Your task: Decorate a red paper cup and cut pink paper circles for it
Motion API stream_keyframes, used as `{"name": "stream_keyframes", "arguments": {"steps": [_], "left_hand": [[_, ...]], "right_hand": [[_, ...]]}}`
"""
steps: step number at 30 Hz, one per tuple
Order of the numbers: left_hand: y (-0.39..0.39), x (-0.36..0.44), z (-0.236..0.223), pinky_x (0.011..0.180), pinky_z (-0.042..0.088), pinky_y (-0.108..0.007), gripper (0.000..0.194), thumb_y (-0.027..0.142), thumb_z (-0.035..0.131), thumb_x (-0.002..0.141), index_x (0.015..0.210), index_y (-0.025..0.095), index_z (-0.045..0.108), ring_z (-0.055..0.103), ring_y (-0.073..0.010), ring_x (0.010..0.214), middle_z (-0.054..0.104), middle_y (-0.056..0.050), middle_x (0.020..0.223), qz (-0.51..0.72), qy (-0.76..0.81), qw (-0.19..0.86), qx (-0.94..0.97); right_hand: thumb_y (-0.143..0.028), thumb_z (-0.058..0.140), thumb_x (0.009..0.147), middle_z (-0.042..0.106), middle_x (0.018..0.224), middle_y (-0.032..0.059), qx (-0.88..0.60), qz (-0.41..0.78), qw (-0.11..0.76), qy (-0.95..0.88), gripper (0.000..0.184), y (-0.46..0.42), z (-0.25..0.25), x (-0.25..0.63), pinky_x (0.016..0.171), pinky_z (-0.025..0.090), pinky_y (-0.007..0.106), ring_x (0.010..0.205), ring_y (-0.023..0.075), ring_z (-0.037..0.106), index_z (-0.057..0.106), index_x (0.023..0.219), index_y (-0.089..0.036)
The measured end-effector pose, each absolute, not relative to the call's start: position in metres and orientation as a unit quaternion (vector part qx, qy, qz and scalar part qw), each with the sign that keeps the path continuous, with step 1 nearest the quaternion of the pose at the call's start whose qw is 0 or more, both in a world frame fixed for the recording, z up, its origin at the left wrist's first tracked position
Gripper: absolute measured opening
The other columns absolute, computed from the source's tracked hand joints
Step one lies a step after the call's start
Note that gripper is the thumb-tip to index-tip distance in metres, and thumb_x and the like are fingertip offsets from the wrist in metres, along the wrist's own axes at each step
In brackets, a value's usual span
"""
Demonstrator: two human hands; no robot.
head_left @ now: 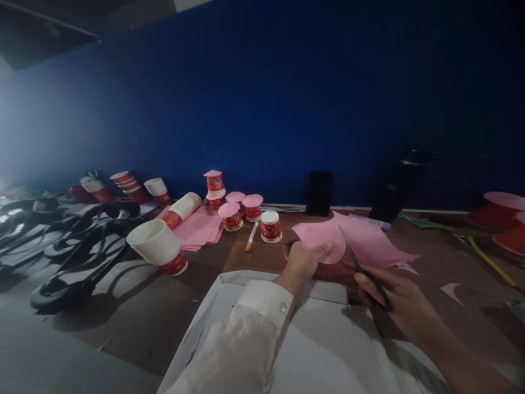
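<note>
My left hand [305, 261] pinches a sheet of pink paper [365, 238] between thumb and fingers. A round outline shows on the part of the sheet near my thumb. My right hand [383, 290] is closed round the handles of dark scissors [353, 256]. The blades lie at the paper, along the right side of the rounded part. Left of the paper stands a red and white paper cup [270, 227], upside down. Several upturned cups with pink paper discs [228, 209] on top are grouped farther left. A marker [251, 236] lies between them and me.
A white box [320, 328] is under my forearms. At left are stacked cups [153, 246], pink sheets [200, 230] and black headphones [69, 290]. A phone [320, 192] and a dark bottle [400, 186] stand by the blue partition [262, 109]. A paper scrap [451, 293] lies at right.
</note>
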State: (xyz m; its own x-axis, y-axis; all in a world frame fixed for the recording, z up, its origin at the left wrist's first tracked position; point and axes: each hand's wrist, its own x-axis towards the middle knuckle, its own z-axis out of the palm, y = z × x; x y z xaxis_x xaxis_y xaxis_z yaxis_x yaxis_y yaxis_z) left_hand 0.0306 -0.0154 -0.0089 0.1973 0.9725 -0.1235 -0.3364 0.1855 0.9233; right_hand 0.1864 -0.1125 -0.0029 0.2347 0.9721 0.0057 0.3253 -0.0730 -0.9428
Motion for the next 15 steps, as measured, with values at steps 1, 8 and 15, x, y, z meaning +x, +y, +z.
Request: {"name": "stream_keyframes", "arguments": {"steps": [1,8,15], "left_hand": [[-0.0149,0.0307,-0.0098,0.090,0.058,-0.040,0.047,0.040,0.095,0.058,0.092,0.012,0.079,0.073,-0.0293,0.093,0.079,-0.013,0.095,0.494,0.393,0.655,0.416],[-0.0126,0.0307,-0.0107,0.093,0.057,-0.043,0.048,0.044,0.093,0.059,0.091,0.011,0.078,0.073,-0.0307,0.095,0.079,-0.015,0.098,0.495,0.399,0.629,0.447],[-0.0099,0.0305,-0.0134,0.095,0.059,-0.045,0.049,0.039,0.098,0.053,0.090,0.013,0.078,0.074,-0.0336,0.100,0.080,-0.013,0.093,0.494,0.387,0.666,0.403]], "right_hand": [[-0.072,0.069,0.078,0.060,0.060,0.0022,-0.640,0.359,0.455,-0.504,0.052,-0.1128,-0.0028,0.1858,0.055,0.043,0.029,0.059,0.0166,0.053,0.069,0.070,-0.021],[-0.071,0.070,0.077,0.059,0.059,0.0020,-0.637,0.378,0.450,-0.498,0.051,-0.1113,-0.0036,0.1896,0.056,0.042,0.029,0.059,0.0160,0.051,0.067,0.067,-0.021],[-0.072,0.071,0.076,0.057,0.056,0.0008,-0.631,0.384,0.456,-0.497,0.053,-0.1101,-0.0064,0.1925,0.055,0.040,0.027,0.057,0.0143,0.050,0.067,0.066,-0.021]]}}
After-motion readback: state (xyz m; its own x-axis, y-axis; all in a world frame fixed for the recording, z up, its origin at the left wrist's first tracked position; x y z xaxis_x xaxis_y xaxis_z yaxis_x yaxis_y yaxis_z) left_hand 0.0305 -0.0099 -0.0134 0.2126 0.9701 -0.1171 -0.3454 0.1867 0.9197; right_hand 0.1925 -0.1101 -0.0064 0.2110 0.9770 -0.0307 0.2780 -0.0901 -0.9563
